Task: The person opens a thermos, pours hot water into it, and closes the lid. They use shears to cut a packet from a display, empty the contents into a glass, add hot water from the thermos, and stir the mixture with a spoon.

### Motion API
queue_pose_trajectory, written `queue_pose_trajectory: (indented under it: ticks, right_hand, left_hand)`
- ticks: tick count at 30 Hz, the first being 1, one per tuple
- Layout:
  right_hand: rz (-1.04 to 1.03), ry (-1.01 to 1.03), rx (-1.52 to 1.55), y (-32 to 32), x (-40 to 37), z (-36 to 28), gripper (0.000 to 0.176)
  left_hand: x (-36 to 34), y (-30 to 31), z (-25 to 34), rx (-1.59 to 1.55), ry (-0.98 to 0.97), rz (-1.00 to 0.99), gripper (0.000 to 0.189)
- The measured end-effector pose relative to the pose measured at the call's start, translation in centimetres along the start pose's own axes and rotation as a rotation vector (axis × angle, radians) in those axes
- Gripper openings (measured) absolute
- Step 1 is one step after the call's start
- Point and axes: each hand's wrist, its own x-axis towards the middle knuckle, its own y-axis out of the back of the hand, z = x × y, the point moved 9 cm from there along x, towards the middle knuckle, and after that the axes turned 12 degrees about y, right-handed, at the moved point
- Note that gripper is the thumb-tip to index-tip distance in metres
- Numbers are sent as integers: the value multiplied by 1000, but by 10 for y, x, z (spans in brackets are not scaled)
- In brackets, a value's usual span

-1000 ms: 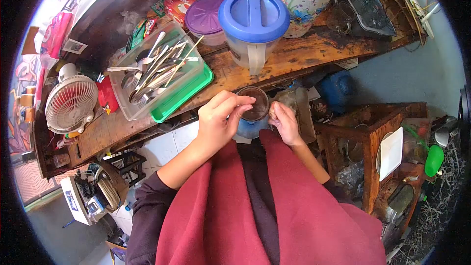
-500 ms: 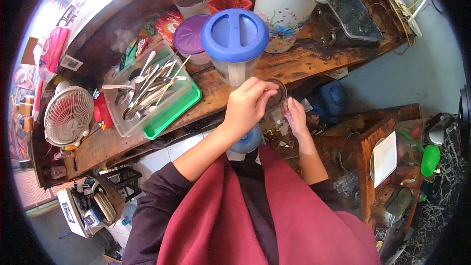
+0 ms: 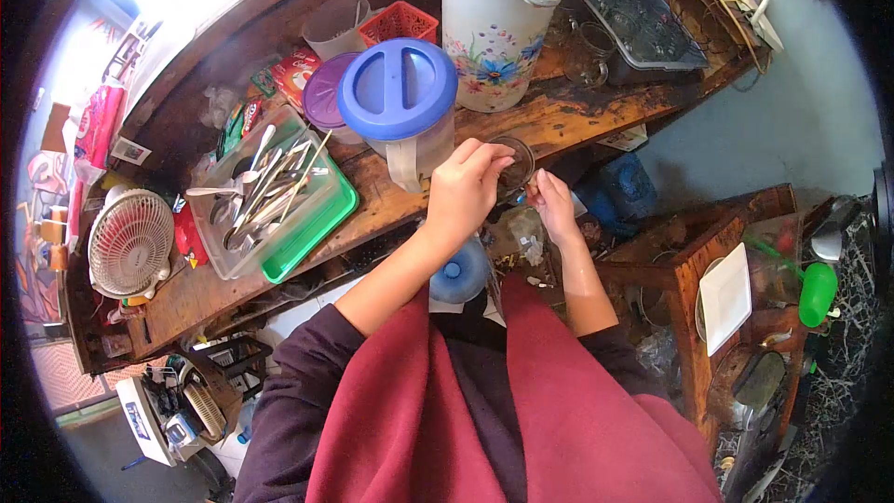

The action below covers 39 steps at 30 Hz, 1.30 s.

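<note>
A clear glass mug (image 3: 523,156) with a round rim and dark inside is held in front of the table edge. My right hand (image 3: 555,205) is closed at its right side, seemingly on the handle, with a small blue spot by the fingertips. My left hand (image 3: 463,188) is closed, its fingertips pinched together over the mug's opening; whatever they pinch is too small to make out. Just behind my left hand stands a clear plastic pitcher (image 3: 438,144) with a blue lid (image 3: 399,88).
Left on the wooden table (image 3: 372,210) are a cutlery box (image 3: 223,256), a green lid (image 3: 312,237) and a fan (image 3: 132,242). Behind are a purple-lidded tub (image 3: 321,93), a red basket (image 3: 399,23), a flowered thermos (image 3: 494,47), another glass mug (image 3: 589,56) and a tray (image 3: 643,14).
The view has shifted, so the pitcher and thermos appear further left. My hands stay at the mug; the left fingertips are still pinched over its opening.
</note>
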Motion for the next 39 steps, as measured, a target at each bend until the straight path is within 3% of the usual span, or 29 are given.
queue_pose_trajectory:
  ticks: [3,8,12,15,20,25,27,29,33,36,37,39]
  right_hand:
    - [-4,-19,-5,-4,-6,1,35]
    - [-1,-36,47,-11,-18,0,35]
    - [-45,-23,54,-13,-26,-1,34]
    - [-23,-12,7,-18,-31,-12,34]
    - [7,-15,31,-22,-38,-18,34]
    - [14,13,-6,-27,-42,-21,33]
    - [21,-5,9,-28,-46,-17,33]
    - [32,-11,21,-32,-50,-18,32]
    - [54,-39,67,-42,-57,-23,32]
    - [72,-51,80,-51,-67,-27,32]
    - [66,-51,86,-56,-69,-30,32]
    - [76,-78,77,-63,-75,-31,30]
  left_hand:
    - [0,-5,1,-33,-2,-12,9]
    - [-6,0,18,62,-166,6,11]
    - [-16,24,31,112,-145,-32,15]
    - [-29,54,50,2,-183,6,19]
    - [-64,93,70,-201,-469,78,28]
    - [-76,93,54,-141,-455,72,27]
    - [-84,109,55,-261,-506,184,26]
    - [-86,113,52,-238,-473,195,25]
    - [-80,125,14,-181,-80,239,8]
    - [-85,135,-32,-618,325,364,14]
    - [-87,140,-34,-619,324,369,14]
    - [-94,141,-55,-731,527,369,17]
